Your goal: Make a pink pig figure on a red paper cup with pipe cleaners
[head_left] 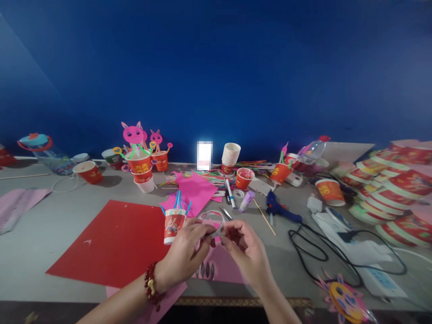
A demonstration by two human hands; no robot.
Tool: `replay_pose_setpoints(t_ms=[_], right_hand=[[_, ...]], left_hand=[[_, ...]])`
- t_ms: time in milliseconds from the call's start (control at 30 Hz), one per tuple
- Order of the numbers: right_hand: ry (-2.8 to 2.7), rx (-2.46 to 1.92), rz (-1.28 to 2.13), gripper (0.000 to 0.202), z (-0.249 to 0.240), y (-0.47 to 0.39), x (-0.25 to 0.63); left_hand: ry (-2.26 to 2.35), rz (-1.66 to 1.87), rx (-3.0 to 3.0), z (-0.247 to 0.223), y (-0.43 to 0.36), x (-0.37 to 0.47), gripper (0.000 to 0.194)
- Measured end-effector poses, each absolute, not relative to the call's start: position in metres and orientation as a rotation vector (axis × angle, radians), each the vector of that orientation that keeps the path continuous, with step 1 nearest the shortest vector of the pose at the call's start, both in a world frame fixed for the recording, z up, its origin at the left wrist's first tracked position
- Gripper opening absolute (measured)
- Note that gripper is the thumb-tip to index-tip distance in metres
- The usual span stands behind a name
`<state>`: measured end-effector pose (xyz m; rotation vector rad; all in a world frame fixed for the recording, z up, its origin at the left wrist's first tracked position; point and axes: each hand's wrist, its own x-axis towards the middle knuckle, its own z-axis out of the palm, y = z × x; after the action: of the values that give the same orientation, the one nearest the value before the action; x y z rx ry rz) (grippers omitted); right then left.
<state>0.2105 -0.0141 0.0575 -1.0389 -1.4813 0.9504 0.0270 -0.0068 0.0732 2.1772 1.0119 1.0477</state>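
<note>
My left hand (191,243), with a dark red bead bracelet on its wrist, grips the near edge of a white roll of tape (218,218). My right hand (248,249) has its fingertips pinched together at the roll's right edge; a loose tape end cannot be made out. Below the hands lies a pink paper sheet (232,270) with several dark leaf-shaped marks or pieces (207,271). Just left of the roll stands a red paper cup (173,227) with blue strips rising from it, partly behind my left hand. Scissors (226,213) lie just beyond the roll.
Red paper (114,243) covers the left front. Bright pink paper (195,189), markers and a glue stick (247,201) lie ahead. A blue glue gun (281,209) with black cable is right, beside stacked cups (398,189). Decorated cups (138,162) stand back left.
</note>
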Motion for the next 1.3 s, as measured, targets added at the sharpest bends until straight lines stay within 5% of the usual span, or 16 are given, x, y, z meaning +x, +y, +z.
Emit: replay_pose_setpoints(t_ms=[500,667,800,1033,1133,1300], right_hand=[[-1.62,-0.914,0.599,0.009,0.048,-0.024,0.204],[-1.244,-0.899,0.448,0.011,0.05,-0.035,0.23],[-1.265,-1.042,0.721,0.004,0.041,-0.032,0.26],[-1.396,-1.148,0.877,0.021,0.027,-0.012,0.261],[-1.444,-1.196,1.024,0.024,0.024,0.0,0.258],[-1.598,-1.22,1.123,0.019,0.019,0.025,0.246]], left_hand=[[1.018,1.189,2.031,0.067,-0.009,0.033,0.022],[1.285,1.469,1.638,0.069,-0.006,-0.006,0.02],[1.598,1.687,1.685,0.072,-0.009,-0.065,0.024],[2.039,0.906,2.403,0.008,-0.008,-0.134,0.027],[2.087,0.889,2.481,0.001,-0.012,-0.132,0.035],[1.472,0.902,2.74,0.037,-0.03,-0.05,0.037]])
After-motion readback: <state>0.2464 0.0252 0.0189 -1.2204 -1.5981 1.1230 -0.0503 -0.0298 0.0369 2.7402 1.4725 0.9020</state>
